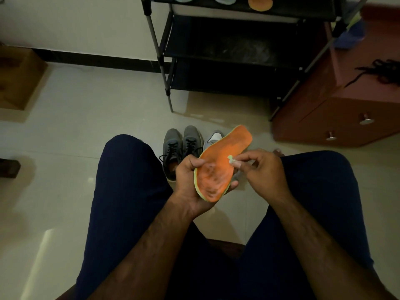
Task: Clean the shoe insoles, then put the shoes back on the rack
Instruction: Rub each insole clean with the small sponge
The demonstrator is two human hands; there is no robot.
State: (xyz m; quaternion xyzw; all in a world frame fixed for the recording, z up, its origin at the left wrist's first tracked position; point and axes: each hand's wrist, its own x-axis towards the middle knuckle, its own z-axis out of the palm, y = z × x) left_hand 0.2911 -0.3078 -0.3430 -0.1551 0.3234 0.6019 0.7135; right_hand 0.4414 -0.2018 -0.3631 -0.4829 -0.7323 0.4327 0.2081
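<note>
**Over the lap: insole held slantwise, wipe poised at its middle**

Between the knees, just above the floor, the left hand (190,180) cups the heel end of a flat orange foam insole w/ pale green edge (220,165); fingers curl round the heel from below, thumb on top, so it's a firm grip. Long axis runs from heel, low & near the body, up and to the right toward the toe, which sticks out free, away from the person. Dark grime shows mostly on the heel half.

Right hand (264,167) sits to the right of the insole, fingers pinched shut on a small pale scrap of wipe or tissue (231,159) — can't tell which. That scrap touches, or nearly touches, the insole approx. at mid-length, on its right edge. So the dirty patch lies down-left of the scrap, along the axis, toward the holding hand; I'd judge the next stroke has to go that way.

Behind: a pair of grey lace-up sneakers (181,146) on the pale tiled floor (86,126), a lighter shoe partly hidden. Black metal shoe rack (227,50) further off, another orange insole (259,3) on its top shelf.
</note>
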